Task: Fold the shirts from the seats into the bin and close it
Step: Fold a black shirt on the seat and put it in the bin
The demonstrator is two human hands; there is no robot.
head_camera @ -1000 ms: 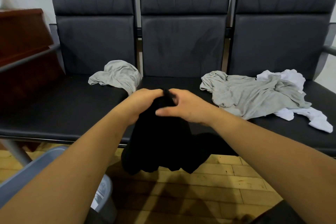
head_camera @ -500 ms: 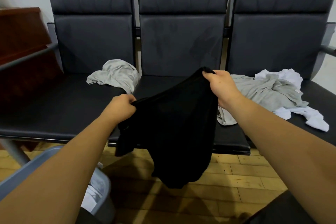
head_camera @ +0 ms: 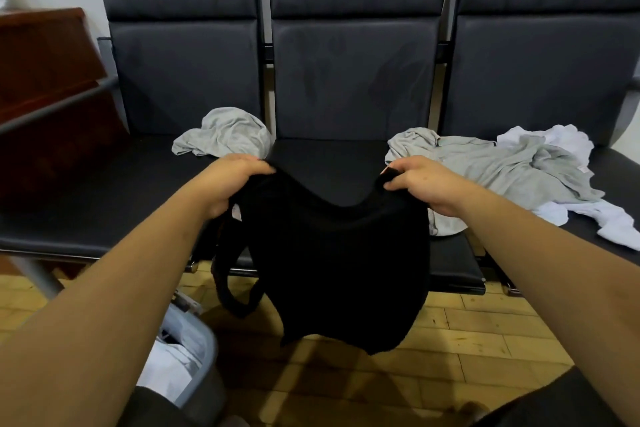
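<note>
Black limp shirt (head_camera: 332, 253), unfolded, pinched by left hand (head_camera: 232, 180) and right hand (head_camera: 422, 184); crumpled grey shirts (head_camera: 502, 173) left on black padded seats (head_camera: 86, 204); grey plastic bin (head_camera: 207, 367) open.

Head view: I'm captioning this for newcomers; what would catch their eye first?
A black shirt hangs spread between the left hand and right hand, before the middle seat. Behind lie a small grey shirt on the left seat, a larger grey shirt and white shirt rightward.

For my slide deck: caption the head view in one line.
Left hand and right hand hold a black shirt spread open in front of the seats.
</note>
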